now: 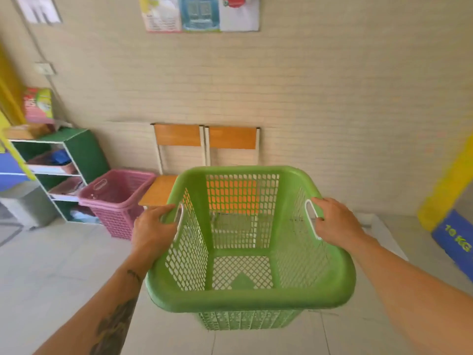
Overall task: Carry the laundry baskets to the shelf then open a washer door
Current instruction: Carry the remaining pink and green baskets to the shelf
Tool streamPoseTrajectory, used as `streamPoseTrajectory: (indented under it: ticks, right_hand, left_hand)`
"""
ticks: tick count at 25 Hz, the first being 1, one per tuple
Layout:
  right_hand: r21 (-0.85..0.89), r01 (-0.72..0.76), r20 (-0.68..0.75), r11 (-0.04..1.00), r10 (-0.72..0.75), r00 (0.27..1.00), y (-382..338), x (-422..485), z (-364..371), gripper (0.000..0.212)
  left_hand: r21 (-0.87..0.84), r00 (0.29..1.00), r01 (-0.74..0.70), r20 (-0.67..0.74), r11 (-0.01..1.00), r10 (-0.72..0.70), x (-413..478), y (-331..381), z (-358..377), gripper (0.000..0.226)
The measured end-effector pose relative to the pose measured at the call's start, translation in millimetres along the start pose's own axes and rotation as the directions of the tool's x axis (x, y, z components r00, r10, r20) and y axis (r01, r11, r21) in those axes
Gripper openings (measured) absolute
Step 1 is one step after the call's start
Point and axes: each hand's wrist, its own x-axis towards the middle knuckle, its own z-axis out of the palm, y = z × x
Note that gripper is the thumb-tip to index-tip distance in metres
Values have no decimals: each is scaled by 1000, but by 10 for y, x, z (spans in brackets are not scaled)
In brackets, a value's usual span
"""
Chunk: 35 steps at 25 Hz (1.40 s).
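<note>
An empty green laundry basket [245,295] hangs in the air in front of me, held by both side handles. My left hand [153,226] grips the left handle and my right hand [335,221] grips the right handle. A pink laundry basket [115,203] stands on the floor at the left, beside a green shelf [84,152] with white boards that holds folded clothes. No washer door is clearly in view.
Two wooden chairs [204,144] stand against the beige wall straight ahead. A grey box [25,203] sits at the far left on the floor. A blue block marked 10 KG [455,239] and a yellow post [445,185] are at the right. The floor is pale tile.
</note>
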Motion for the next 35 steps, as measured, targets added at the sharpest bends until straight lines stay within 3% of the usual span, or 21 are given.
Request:
streamPoseTrajectory:
  ticks: [7, 12, 20, 26, 35]
  right_hand:
    - [128, 280, 82, 951, -292, 953, -1847, 1314, 786, 58]
    - [226, 357, 114, 906, -389, 914, -2840, 2367, 1330, 57]
    - [284, 501, 124, 818, -549, 827, -4344, 3894, 1864, 53]
    - [277, 491, 86, 826, -531, 843, -5509, 4610, 2589, 53]
    - [287, 324, 17, 901, -343, 939, -6527, 5670, 3309, 50]
  left_hand:
    - [57, 932, 233, -297, 971, -207, 765, -985, -1008, 45]
    - [120, 883, 317, -399, 941, -247, 1667, -1456, -1253, 49]
    - [84, 783, 424, -534, 902, -319, 3014, -2138, -1547, 46]
    - [141, 819, 351, -526, 926, -230, 4432, -3111, -2029, 43]
    - [278, 925, 144, -380, 950, -29, 6894, -3852, -2467, 45]
